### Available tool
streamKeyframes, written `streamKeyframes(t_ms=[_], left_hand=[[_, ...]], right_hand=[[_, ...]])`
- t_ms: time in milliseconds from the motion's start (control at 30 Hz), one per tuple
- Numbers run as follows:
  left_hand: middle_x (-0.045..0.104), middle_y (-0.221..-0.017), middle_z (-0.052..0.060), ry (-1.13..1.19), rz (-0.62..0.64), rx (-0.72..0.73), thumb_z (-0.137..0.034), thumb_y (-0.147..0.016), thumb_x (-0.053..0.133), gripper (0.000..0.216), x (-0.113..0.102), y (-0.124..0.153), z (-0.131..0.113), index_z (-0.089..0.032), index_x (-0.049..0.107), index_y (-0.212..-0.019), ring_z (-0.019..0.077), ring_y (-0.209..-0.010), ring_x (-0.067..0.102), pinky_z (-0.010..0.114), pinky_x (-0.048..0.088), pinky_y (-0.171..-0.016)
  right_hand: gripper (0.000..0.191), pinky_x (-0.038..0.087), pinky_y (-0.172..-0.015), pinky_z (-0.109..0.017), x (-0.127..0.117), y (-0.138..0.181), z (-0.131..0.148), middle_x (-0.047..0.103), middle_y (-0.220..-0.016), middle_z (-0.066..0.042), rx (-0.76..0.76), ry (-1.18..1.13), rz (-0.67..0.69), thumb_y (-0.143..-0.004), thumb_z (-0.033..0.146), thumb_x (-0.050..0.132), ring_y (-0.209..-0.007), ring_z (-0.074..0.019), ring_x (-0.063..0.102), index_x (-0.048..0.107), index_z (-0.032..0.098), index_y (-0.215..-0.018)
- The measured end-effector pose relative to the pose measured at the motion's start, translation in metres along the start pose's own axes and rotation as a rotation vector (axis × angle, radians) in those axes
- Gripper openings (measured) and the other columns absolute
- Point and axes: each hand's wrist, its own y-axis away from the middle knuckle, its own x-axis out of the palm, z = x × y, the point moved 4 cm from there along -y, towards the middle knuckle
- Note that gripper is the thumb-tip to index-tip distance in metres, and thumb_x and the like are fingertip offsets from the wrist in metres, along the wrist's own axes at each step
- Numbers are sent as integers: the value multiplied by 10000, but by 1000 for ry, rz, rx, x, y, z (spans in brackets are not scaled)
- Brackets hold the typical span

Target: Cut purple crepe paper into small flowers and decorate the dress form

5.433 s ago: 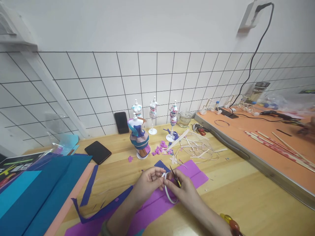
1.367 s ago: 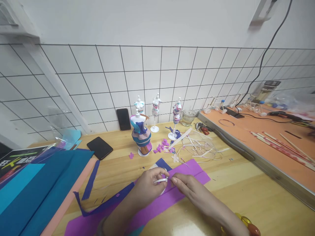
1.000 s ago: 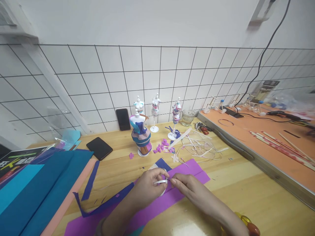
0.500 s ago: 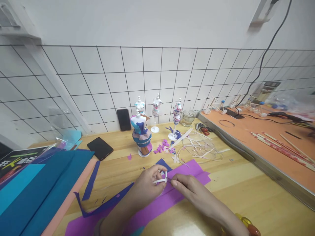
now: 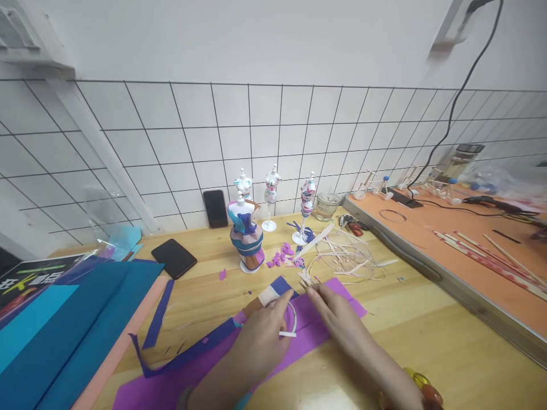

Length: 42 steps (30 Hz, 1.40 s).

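Observation:
My left hand rests on the purple paper sheet, its fingers curled around a curved white strip whose loose end sticks out beside the thumb. My right hand lies just to the right with its fingers stretched forward. Its fingertips touch the sheet's far edge beside small white scraps and hold nothing. A dark blue paper piece with a white patch lies just beyond my left fingers.
A dressed mannequin and smaller dress forms stand by the tiled wall, with two phones and a glass jar. Cut strips are piled at the right. Blue sheets cover the left, an orange mat the right.
Both hands were pinching the white strip together. Now my right hand has let go and reached forward to the scraps, and my left hand has lowered the strip onto the purple sheet.

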Motion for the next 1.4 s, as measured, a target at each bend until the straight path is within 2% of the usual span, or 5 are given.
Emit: streamKeyframes(t_ms=[267, 500, 667, 1000, 1400], left_hand=[[598, -1077, 56, 159, 61, -26, -356, -628, 757, 802, -11, 7, -1, -257, 432, -1355, 250, -988, 537, 354, 413, -881], [529, -1235, 88, 733, 331, 93, -61, -579, 715, 833, -19, 10, -10, -229, 399, -1331, 230, -1176, 479, 385, 347, -1005], [586, -1113, 76, 1050, 308, 79, -77, -635, 725, 672, -19, 4, -7, -236, 474, -1238, 176, -970, 568, 361, 418, -885], [578, -942, 60, 883, 222, 23, -88, -677, 667, 619, -5, 0, -5, -170, 471, -1258, 152, -830, 562, 327, 429, -771], [548, -924, 37, 742, 211, 3, -50, -657, 607, 640, 0, -3, -4, -168, 478, -1272, 147, -836, 541, 322, 426, -814]], right_hand=[[244, 447, -667, -387, 21, 5, -11, 684, -920, -198, -3, 249, 63, -856, 192, 482, -822, -348, 660, 646, 100, -1011], [206, 440, -684, -415, 20, 5, -11, 648, -811, -158, -95, 203, -24, -842, 211, 517, -769, -338, 627, 711, 144, -837], [202, 442, -767, -351, 5, 9, 10, 652, -853, -78, -196, -78, -115, -901, 268, 465, -842, -247, 589, 657, 209, -876], [304, 454, -615, -295, 3, 14, 20, 628, -708, -29, -93, -574, -114, -864, 454, 539, -671, -196, 573, 643, 182, -773], [324, 402, -582, -290, 7, 13, 16, 607, -642, -23, -7, -696, -107, -778, 480, 631, -616, -180, 523, 646, 165, -707]])
